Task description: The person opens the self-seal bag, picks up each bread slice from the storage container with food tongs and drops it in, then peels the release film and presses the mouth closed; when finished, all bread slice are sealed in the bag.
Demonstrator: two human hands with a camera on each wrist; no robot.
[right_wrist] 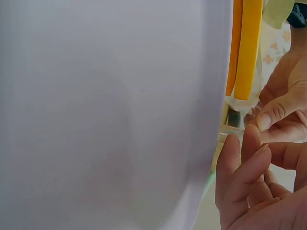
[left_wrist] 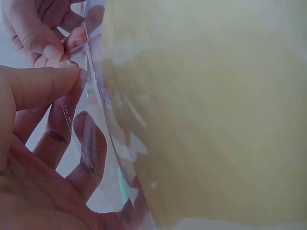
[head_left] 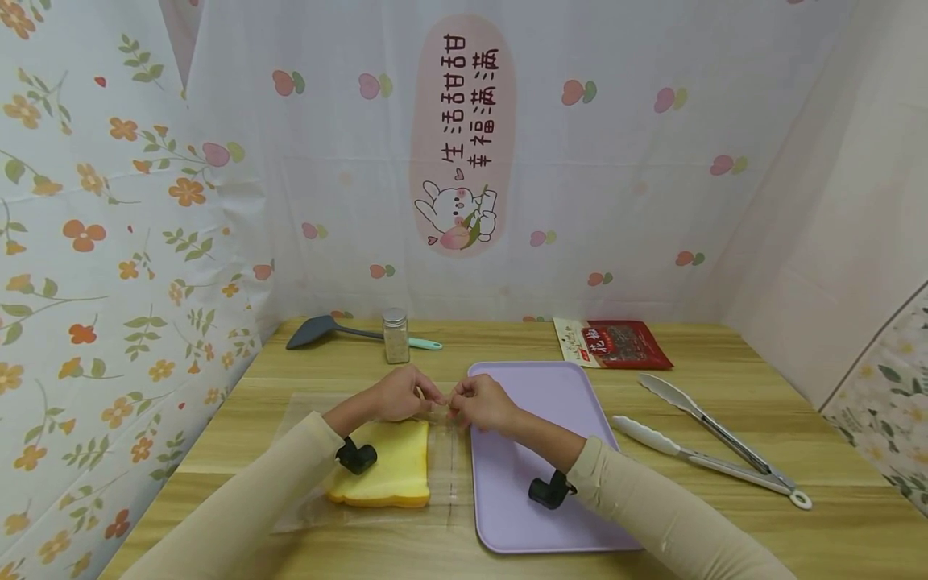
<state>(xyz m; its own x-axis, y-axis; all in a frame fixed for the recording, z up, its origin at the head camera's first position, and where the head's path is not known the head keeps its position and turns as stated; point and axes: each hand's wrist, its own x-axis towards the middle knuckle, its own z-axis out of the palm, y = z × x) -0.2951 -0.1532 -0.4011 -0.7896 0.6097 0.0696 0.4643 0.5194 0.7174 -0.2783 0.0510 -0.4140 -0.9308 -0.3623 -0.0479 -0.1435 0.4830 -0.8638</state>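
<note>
A yellow bread slice (head_left: pixel 399 463) with an orange crust lies inside a clear plastic bag (head_left: pixel 441 499), flat on the table left of the tray. My left hand (head_left: pixel 401 393) pinches the bag's edge past the bread's upper right corner. Thumb to fingertip, my right hand (head_left: pixel 487 405) pinches the same edge close beside it, over the tray's left rim. In the left wrist view the transparent film (left_wrist: pixel 103 120) runs between the fingers, with a dashed seam along it. Two orange layers (right_wrist: pixel 247 52) appear beside the tray in the right wrist view.
A lilac tray (head_left: pixel 522 515) sits under my right forearm. Metal tongs (head_left: pixel 718 443) lie spread at the right. Behind are a spatula (head_left: pixel 319 329), a shaker jar (head_left: pixel 395 337) and a red seasoning packet (head_left: pixel 616 344). Patterned curtains (head_left: pixel 326 145) enclose the table.
</note>
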